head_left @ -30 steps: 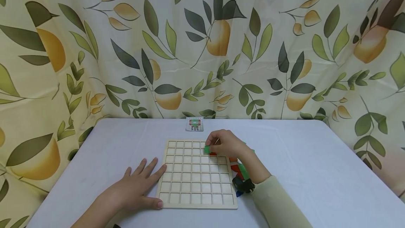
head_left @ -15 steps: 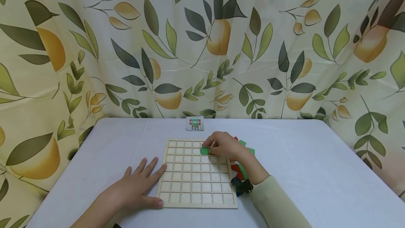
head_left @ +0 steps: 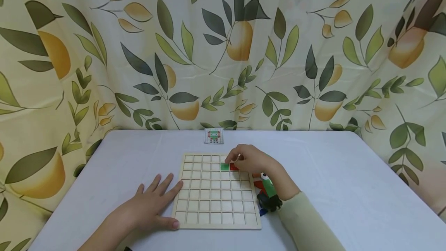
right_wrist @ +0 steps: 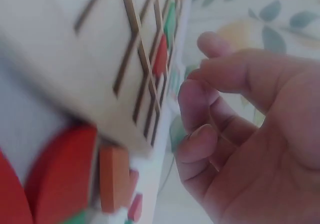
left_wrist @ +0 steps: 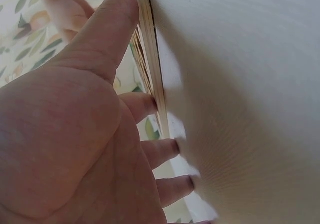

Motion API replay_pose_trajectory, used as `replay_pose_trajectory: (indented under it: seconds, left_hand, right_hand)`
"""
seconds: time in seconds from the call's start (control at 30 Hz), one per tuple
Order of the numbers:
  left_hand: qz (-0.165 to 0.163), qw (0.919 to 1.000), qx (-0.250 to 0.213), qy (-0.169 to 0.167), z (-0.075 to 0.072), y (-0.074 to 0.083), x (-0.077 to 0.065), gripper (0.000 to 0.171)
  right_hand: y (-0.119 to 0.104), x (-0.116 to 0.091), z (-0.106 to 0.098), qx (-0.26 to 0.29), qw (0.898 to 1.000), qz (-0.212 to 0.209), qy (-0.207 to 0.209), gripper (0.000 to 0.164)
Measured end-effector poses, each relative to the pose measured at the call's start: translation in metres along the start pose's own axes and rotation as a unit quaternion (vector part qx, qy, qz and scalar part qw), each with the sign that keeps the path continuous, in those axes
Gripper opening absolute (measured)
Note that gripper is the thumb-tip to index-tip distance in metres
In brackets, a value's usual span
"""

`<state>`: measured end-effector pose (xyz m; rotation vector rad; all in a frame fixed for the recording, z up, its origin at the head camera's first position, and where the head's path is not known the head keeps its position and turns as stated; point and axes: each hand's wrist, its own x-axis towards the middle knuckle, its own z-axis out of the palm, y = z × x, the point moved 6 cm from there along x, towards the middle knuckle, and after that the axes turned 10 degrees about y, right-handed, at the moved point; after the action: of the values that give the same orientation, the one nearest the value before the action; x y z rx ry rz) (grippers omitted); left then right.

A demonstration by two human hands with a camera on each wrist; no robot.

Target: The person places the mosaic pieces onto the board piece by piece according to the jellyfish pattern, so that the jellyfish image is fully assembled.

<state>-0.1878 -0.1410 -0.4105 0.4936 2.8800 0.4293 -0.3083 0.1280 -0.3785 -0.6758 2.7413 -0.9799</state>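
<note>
A wooden grid board [head_left: 215, 226] lies flat on the white-covered table. In its second row from the top sit a green square tile [head_left: 224, 167] and, directly to its right, a red tile [head_left: 234, 167]. My right hand [head_left: 252, 157] hovers over that corner, index fingertip right at the green tile. In the right wrist view its fingers bend loosely with nothing between them, and the red tile [right_wrist: 160, 56] and green tile [right_wrist: 170, 24] lie in their cells. With fingers spread, my left hand [head_left: 150, 206] rests on the table; its thumb and index finger touch the board's left edge.
Right of the board, partly under my right forearm, lie loose pieces: a green piece [head_left: 268, 187], red pieces [head_left: 259, 185] and a blue one [head_left: 263, 212]. A small picture card [head_left: 213, 136] lies at the back edge. Behind the table hangs a leaf-patterned curtain [head_left: 223, 84].
The green tile has moved left from the right hand's pinch into its cell and is now let go. The right fingers have drawn back slightly, uncovering the red tile. The left hand stays put.
</note>
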Motion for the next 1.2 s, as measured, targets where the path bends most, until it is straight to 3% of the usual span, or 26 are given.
replay_pose_trajectory:
  seconds: [0.3,0.57,1.2]
  left_hand:
    - [-0.001,1.0,-0.002,0.002,-0.001,0.0,-0.002,0.108]
    - [0.001,1.0,-0.006,0.005,-0.003,0.002,-0.003,0.108]
    - [0.004,1.0,-0.002,0.004,-0.001,0.0,-0.002,0.108]
  right_hand:
    - [0.018,-0.004,-0.034,0.011,0.998,0.02,0.05,0.025]
    - [0.047,-0.007,-0.054,0.013,0.994,0.055,0.09,0.024]
    - [0.089,-0.022,-0.071,0.02,0.987,0.119,0.108,0.027]
